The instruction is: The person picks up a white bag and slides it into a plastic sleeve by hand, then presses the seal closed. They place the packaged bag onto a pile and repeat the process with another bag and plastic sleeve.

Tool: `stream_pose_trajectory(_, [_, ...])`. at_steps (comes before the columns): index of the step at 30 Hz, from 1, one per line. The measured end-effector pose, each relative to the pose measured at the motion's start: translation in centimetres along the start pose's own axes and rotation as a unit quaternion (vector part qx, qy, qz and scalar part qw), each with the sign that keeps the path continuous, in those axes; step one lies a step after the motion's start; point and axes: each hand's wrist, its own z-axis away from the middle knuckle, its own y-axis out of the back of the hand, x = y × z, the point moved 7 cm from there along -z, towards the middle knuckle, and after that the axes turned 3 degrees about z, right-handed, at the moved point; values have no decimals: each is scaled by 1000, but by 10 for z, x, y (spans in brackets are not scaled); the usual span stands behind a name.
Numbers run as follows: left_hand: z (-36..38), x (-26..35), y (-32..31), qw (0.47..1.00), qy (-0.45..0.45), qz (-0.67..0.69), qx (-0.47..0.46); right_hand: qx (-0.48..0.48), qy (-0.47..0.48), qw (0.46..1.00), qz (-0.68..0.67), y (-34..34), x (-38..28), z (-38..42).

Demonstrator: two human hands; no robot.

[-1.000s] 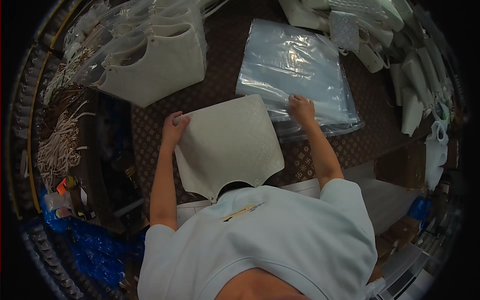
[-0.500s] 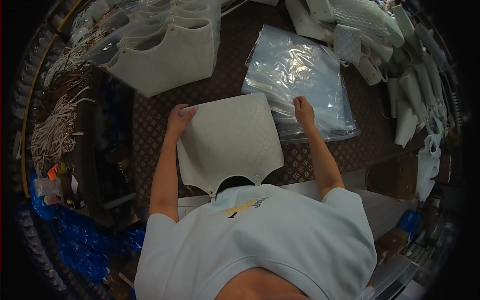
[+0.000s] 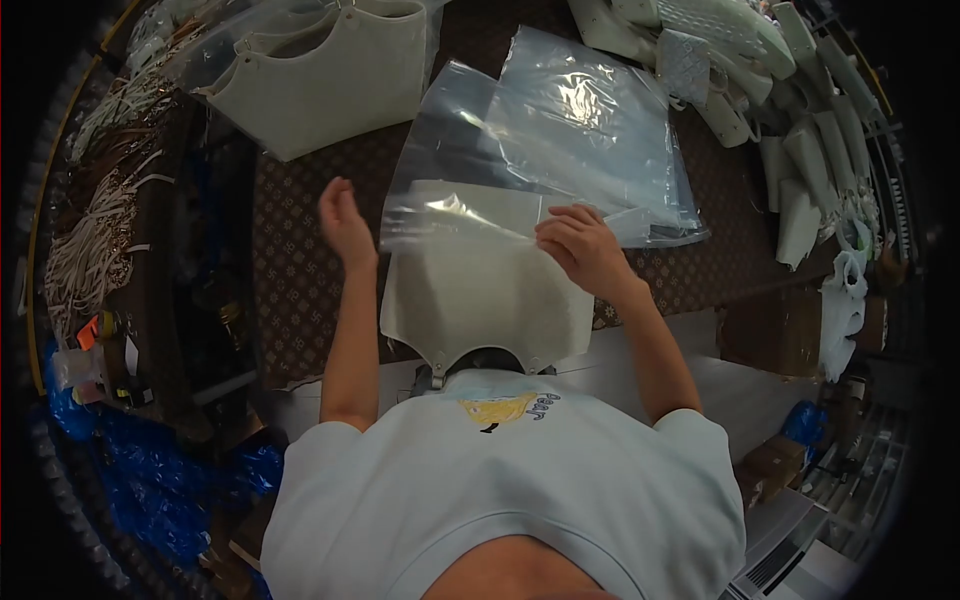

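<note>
Currently, item 1: a flat cream bag panel point(image 3: 480, 300) with an embossed face lies on the patterned worktop point(image 3: 300, 250) directly in front of the person, its 2 small metal fittings at the near edge, by the person's chest.

Item 2: a clear plastic sleeve point(image 3: 470, 170), lifted off the stack and drawn over the far half of the panel. The right hand point(image 3: 585, 250) pinches its near edge, fingers closed on the film. The panel appears to lie under the sleeve rather than inside it; the film is too glossy to tell for certain.

Item 3: the left hand point(image 3: 345, 222), raised just left of the panel, fingers spread and holding nothing.

Progress, as judged: 1 sleeve is picked and brought to the panel; the sleeve mouth is not yet opened and the panel is not yet bagged.

Item 4: a stack of further clear sleeves point(image 3: 610, 130) beyond the panel, right of centre.

Item 5: already-bagged cream pieces point(image 3: 320, 80) at far left, which suggests earlier units are finished.

Item 6: a heap of unbagged cream pieces point(image 3: 770, 110) along the right edge, which suggests more remain.

Item 7: a bundle of cream straps point(image 3: 100, 230) at far left, off the worktop.
</note>
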Motion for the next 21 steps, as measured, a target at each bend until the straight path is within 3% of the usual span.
stream_pose_trajectory(1, [7,23,2,1000,-1,-3,1,-28,-27,999,8,-9,1,15])
stream_pose_trajectory(3, [29,95,-7,972,-182,-144,-35,-18,-35,999,33,-24,7,43])
stream_pose_trajectory(5, [62,109,-60,902,-258,-269,-218,-11,-44,997,55,-24,2,64])
stream_pose_trajectory(7, [105,77,-106,768,-251,-458,-371,131,-150,977,71,2,4,85])
stream_pose_trajectory(8, [113,56,-111,767,-247,-462,-371,195,-190,962,19,9,14,105])
stream_pose_trajectory(9, [119,14,-111,735,-205,-524,-378,192,-193,962,15,4,18,127])
stream_pose_trajectory(10, [125,-6,-110,698,-163,-583,-383,211,-374,889,-158,-9,47,167])
stream_pose_trajectory(11, [131,-12,-109,697,-162,-585,-382,219,-528,756,-319,-32,65,204])
stream_pose_trajectory(12, [134,-14,-103,688,-124,-621,-356,217,-528,755,-322,-34,66,214])
stream_pose_trajectory(14, [147,-16,-92,672,-82,-660,-327,74,-688,563,-453,-76,60,251])
stream_pose_trajectory(15, [157,-16,-82,675,-73,-667,-308,66,-691,556,-458,-85,60,255])
stream_pose_trajectory(17, [174,-8,-72,674,-66,-676,-290,47,-594,540,-594,-108,63,229])
stream_pose_trajectory(18, [179,-3,-68,626,-36,-721,-295,49,-593,538,-597,-114,69,221])
stream_pose_trajectory(19, [180,1,-63,573,-5,-763,-298,106,-554,527,-635,-116,75,206])
stream_pose_trajectory(21, [158,14,-72,585,-23,-752,-302,162,-513,508,-672,-121,81,196])
